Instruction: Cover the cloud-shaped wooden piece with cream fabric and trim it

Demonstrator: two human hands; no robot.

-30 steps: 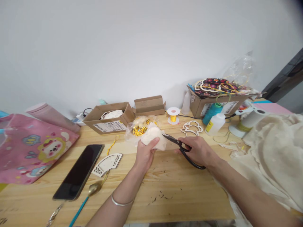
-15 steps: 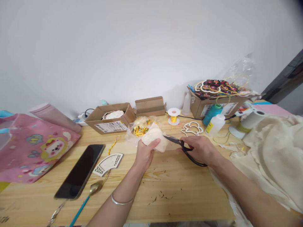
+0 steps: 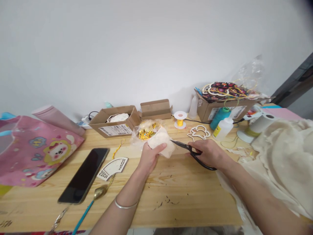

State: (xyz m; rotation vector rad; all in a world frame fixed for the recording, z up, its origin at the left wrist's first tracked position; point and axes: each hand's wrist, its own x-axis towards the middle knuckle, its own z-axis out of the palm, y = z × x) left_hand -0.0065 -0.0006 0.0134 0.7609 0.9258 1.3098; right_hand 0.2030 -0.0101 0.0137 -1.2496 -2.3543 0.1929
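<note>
Pinched between the thumb and fingers of my left hand (image 3: 149,157) is a small piece of cream cloth (image 3: 161,141), held above the middle of the table. My right hand (image 3: 207,153) is closed round the handles of black scissors (image 3: 188,148). Their blades point left, and the tips reach the right edge of the cloth. Whether the blades touch it I cannot tell. Behind the cloth lies a clear plastic bag (image 3: 146,132) with yellow cords in it. A cloud-shaped wooden frame (image 3: 199,132) rests beyond my right hand.
At left are a pink bag (image 3: 29,150), a phone (image 3: 84,176), a fan-shaped wooden piece (image 3: 113,168) and a spoon (image 3: 99,192). Cardboard boxes (image 3: 114,124), a yellow thread spool (image 3: 180,120) and bottles (image 3: 223,129) stand behind. Cream fabric (image 3: 286,156) heaps at right.
The scissors and my right hand have shifted very slightly to the right. My left hand still holds the cloth in nearly the same place. The whole view has moved a little.
</note>
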